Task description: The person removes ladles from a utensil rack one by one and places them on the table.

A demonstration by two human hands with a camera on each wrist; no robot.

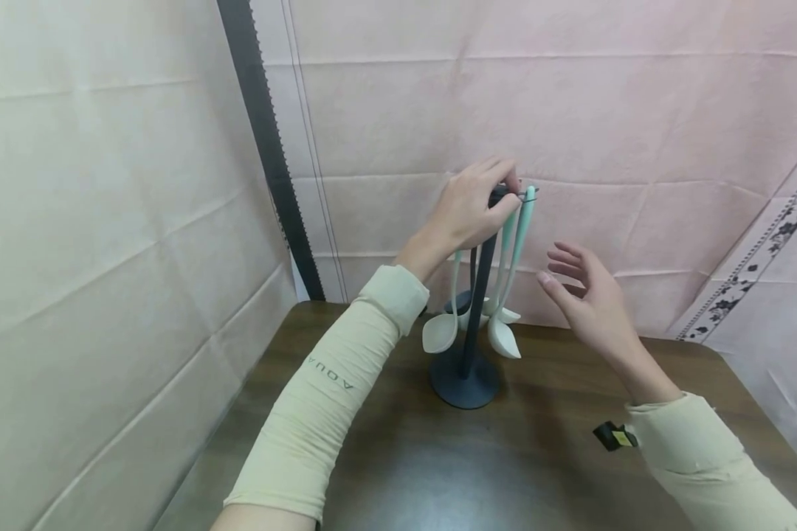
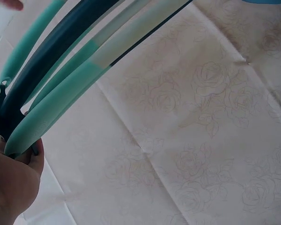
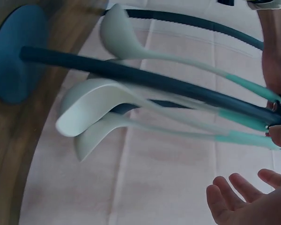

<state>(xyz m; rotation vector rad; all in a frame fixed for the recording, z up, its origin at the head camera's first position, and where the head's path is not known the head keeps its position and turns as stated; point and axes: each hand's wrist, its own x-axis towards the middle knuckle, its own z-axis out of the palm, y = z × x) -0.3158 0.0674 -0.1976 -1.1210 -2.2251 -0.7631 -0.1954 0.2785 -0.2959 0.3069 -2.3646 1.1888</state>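
A dark blue utensil stand (image 1: 480, 310) stands upright on its round base. Several ladles with white bowls and mint-green handles hang from its top, among them one ladle (image 1: 440, 333) on the left and another ladle (image 1: 503, 341) on the right. My left hand (image 1: 471, 205) grips the stand's top, fingers and thumb bent about the hooked hub (image 2: 1, 115) beside the handle ends. To the right of the ladles, my right hand (image 1: 587, 299) is held in the air with nothing in it, its fingers (image 3: 243, 187) spread and loosely bent.
The stand is near the back edge of a brown wooden table (image 1: 412, 457). Behind it hangs a creased pale cloth (image 1: 571, 110), with another cloth wall (image 1: 106, 221) on the left. A black-and-yellow tag (image 1: 615, 436) shows by the right sleeve.
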